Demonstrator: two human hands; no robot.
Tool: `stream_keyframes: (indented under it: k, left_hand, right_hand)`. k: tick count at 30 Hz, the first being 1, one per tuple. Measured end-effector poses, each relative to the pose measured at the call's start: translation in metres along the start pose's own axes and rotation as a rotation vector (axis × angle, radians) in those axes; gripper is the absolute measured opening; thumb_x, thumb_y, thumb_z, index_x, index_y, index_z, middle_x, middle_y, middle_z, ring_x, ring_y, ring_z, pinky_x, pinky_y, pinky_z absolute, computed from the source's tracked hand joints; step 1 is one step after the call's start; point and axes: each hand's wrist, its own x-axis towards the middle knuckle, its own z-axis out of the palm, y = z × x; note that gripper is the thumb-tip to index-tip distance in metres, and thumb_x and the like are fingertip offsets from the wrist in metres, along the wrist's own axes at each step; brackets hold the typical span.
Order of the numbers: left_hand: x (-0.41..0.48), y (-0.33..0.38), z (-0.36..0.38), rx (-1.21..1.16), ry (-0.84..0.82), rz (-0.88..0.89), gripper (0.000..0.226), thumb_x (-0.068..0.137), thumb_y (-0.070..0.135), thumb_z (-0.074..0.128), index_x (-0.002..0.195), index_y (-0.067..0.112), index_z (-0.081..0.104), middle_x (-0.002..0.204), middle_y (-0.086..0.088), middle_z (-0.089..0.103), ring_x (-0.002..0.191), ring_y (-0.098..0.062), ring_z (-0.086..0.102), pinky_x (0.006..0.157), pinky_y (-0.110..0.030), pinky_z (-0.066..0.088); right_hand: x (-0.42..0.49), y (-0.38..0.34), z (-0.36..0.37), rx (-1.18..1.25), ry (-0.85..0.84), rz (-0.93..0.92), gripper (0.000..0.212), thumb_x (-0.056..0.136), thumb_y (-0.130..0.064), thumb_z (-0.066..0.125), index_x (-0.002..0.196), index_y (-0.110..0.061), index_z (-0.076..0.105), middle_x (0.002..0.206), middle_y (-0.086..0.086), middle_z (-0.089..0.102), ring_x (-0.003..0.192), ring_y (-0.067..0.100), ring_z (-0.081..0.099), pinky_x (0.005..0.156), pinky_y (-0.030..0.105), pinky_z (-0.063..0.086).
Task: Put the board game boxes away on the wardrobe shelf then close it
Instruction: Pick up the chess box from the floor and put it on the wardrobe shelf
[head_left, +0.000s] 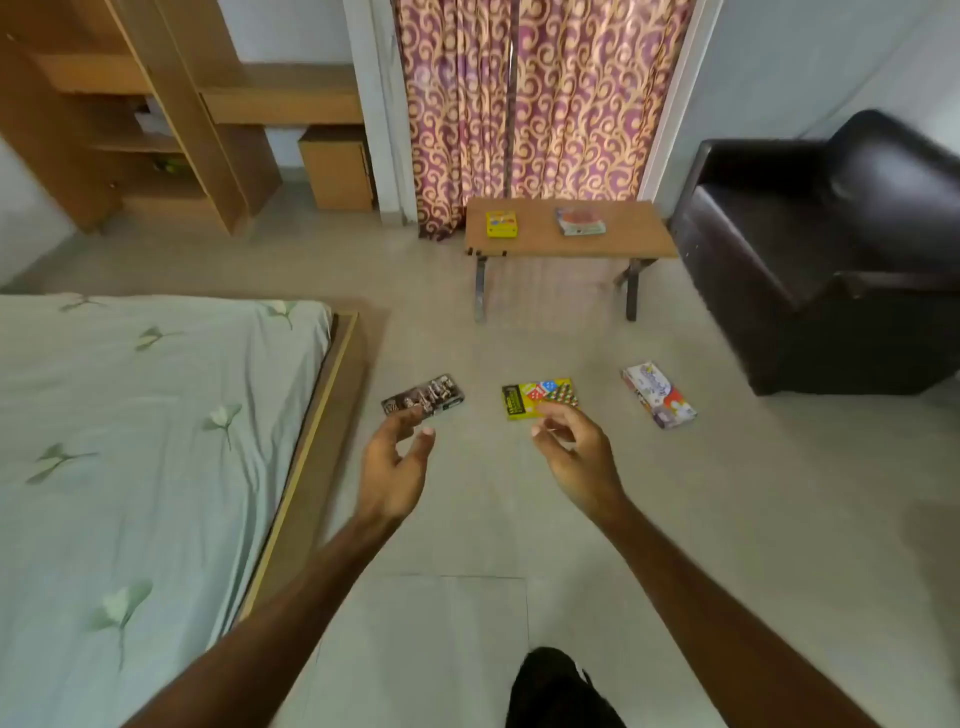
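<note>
Wardrobe (130, 104) cut off at left edge, shelf contents (small, blurred) unreadable.

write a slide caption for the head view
Both empty hands reach toward the dark box and yellow box on the floor.

No readable text anywhere.
Printing shows on the yellow box (540, 399), dark box (423, 395) and white box (658, 395) on the floor, and on the two boxes on the bench (571, 244), but all of it is too blurred and small to read.
</note>
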Motion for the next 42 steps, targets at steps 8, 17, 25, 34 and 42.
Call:
stream_keyframes:
  k: [8, 17, 25, 34, 42]
  left_hand:
    - [0.137, -0.058, 0.025, 0.08, 0.032, -0.136, 0.03, 0.096, 0.022, 0.057, 0.125, 0.014, 0.059, 0.122, 0.002, 0.063, 0.112, -0.014, 0.058, 0.081, -0.024, 0.044]
    - [0.324, -0.112, 0.047, 0.072, 0.158, -0.39, 0.029, 0.095, 0.027, 0.057, 0.123, 0.018, 0.06, 0.117, 0.005, 0.064, 0.11, -0.013, 0.059, 0.088, -0.03, 0.048]
    - [0.508, -0.22, 0.06, 0.038, 0.182, -0.631, 0.031, 0.094, 0.029, 0.057, 0.124, 0.019, 0.06, 0.119, 0.004, 0.065, 0.109, -0.014, 0.06, 0.096, -0.033, 0.048]
    - [0.675, -0.454, 0.132, -0.047, 0.236, -1.055, 0.036, 0.092, 0.029, 0.056, 0.126, 0.018, 0.057, 0.12, 0.001, 0.062, 0.107, -0.017, 0.058, 0.092, -0.031, 0.047]
    - [0.712, -0.71, 0.266, -0.262, 0.254, -1.404, 0.044, 0.094, 0.007, 0.044, 0.138, 0.008, 0.044, 0.136, -0.013, 0.053, 0.126, -0.031, 0.052, 0.083, -0.024, 0.042]
  right_hand:
    - [0.15, 0.052, 0.069, -0.091, -0.171, 0.124, 0.027, 0.085, -0.017, 0.067, 0.112, -0.018, 0.066, 0.096, 0.0, 0.069, 0.074, -0.007, 0.062, 0.072, 0.006, 0.045]
    - [0.37, 0.086, 0.163, -0.197, -0.413, 0.184, 0.027, 0.087, -0.018, 0.066, 0.114, -0.016, 0.064, 0.097, 0.003, 0.068, 0.077, 0.004, 0.063, 0.066, 0.005, 0.045]
    - [0.553, 0.162, 0.295, -0.337, -0.587, 0.222, 0.03, 0.088, -0.021, 0.063, 0.117, -0.021, 0.062, 0.103, -0.003, 0.065, 0.092, 0.014, 0.065, 0.083, 0.032, 0.051]
    - [0.699, 0.388, 0.47, -0.502, -0.85, 0.313, 0.044, 0.088, -0.023, 0.062, 0.131, -0.018, 0.055, 0.131, 0.005, 0.06, 0.121, 0.017, 0.057, 0.103, 0.041, 0.047]
    - [0.755, 0.641, 0.625, -0.736, -1.111, -0.085, 0.055, 0.084, -0.013, 0.049, 0.138, -0.013, 0.045, 0.127, 0.015, 0.058, 0.12, 0.033, 0.051, 0.103, 0.047, 0.041]
